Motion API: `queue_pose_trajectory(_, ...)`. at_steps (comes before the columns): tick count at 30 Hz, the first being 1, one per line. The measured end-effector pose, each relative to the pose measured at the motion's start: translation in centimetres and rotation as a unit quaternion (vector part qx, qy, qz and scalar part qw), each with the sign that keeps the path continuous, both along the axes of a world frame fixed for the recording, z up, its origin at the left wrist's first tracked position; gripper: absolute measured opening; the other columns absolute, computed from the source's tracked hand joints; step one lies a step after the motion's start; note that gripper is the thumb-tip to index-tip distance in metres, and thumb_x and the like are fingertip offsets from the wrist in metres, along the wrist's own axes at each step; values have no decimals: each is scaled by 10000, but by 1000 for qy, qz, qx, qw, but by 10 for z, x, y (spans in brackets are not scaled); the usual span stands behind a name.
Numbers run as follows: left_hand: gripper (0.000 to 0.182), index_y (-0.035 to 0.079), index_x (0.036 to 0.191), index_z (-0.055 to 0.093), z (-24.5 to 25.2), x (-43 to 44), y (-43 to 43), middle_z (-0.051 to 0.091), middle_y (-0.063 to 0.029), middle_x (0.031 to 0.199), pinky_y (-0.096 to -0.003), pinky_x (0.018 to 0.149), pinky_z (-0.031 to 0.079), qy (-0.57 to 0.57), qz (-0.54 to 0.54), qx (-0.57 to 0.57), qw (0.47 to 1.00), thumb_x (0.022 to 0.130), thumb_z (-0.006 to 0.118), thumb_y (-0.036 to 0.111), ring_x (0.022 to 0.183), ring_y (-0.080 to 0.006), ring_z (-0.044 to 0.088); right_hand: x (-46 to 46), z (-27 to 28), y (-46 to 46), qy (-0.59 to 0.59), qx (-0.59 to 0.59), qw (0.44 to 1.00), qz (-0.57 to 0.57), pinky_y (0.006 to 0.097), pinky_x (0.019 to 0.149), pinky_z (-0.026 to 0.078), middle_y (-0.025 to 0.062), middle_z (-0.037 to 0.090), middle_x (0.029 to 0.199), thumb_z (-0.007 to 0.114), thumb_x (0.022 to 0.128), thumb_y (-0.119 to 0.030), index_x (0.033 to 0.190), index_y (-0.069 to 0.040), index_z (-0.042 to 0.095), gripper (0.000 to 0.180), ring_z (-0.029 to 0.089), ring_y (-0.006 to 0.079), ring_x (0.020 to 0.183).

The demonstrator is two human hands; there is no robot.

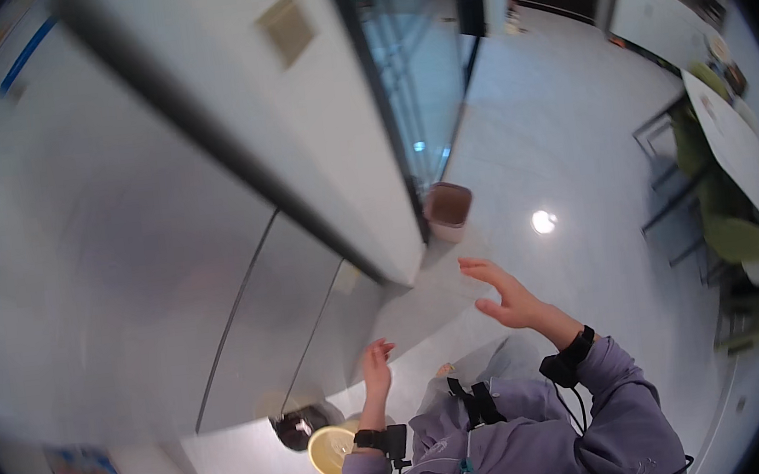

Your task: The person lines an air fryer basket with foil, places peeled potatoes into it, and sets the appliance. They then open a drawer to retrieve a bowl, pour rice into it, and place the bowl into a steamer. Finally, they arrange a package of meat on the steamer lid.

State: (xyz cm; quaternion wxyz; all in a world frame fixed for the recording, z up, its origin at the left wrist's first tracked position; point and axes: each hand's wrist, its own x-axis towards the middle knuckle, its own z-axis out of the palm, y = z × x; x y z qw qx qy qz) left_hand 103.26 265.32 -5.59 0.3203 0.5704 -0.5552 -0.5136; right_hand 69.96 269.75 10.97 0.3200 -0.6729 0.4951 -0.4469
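My left hand (377,362) is raised in front of me, near the lower part of a large glossy refrigerator (217,275), and holds nothing that I can see; its fingers are partly bent and blurred. To the right, my right hand (500,294) reaches over the tiled floor with its fingers apart and nothing in it. Just beyond it a small open bin (450,212) stands at the corner of a white wall. Both wrists carry black strapped devices with cables.
A yellow basin (329,450) and a dark round container (296,430) stand on the floor at lower left. Glass doors (415,80) are beyond the wall. At right are a white table (730,138) and green chairs (733,238). A light switch (286,29) is on the wall.
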Motion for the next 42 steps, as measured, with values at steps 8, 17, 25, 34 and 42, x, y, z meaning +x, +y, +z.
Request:
queue_pose_trajectory(8,265,41,955,516,55,-262,-116,616,-170,809,-381,699,468,-125,-327,-38,936,1001,340,233,803,-279,625,-166,-53,-9,-458,32,877,-141,425,1126,248,219,342,1425,221,953,-601,1425,-17,217,751,319,295,1350)
queue_pose_trajectory(17,212,43,926,525,65,-487,-239,617,-231,868,-472,718,450,-145,-413,-136,889,971,382,193,857,-426,590,-347,-55,-94,-384,128,849,-340,257,664,507,87,650,881,516,949,-114,1063,4,571,172,595,109,717)
queue_pose_trajectory(25,223,40,931,530,71,-615,-371,587,-216,769,-457,661,446,-168,-337,-118,919,978,384,202,747,-410,581,-488,-70,-237,-192,148,909,-340,245,442,362,0,499,556,536,940,-180,924,-23,608,174,456,73,473)
queue_pose_trajectory(34,251,12,964,561,80,-844,-587,632,-162,925,-369,768,481,-82,-376,-20,923,939,510,256,892,-295,619,-707,-43,-421,-25,120,924,-361,285,586,457,72,578,695,484,942,-376,900,-22,605,376,582,144,680)
queue_pose_trajectory(42,231,34,1126,490,122,-1099,-696,618,-175,984,-373,745,505,127,-532,-118,829,944,505,177,908,-290,628,-851,-40,-600,-473,30,870,-132,425,1035,355,136,465,1278,446,896,-596,1308,-84,408,659,451,259,1217)
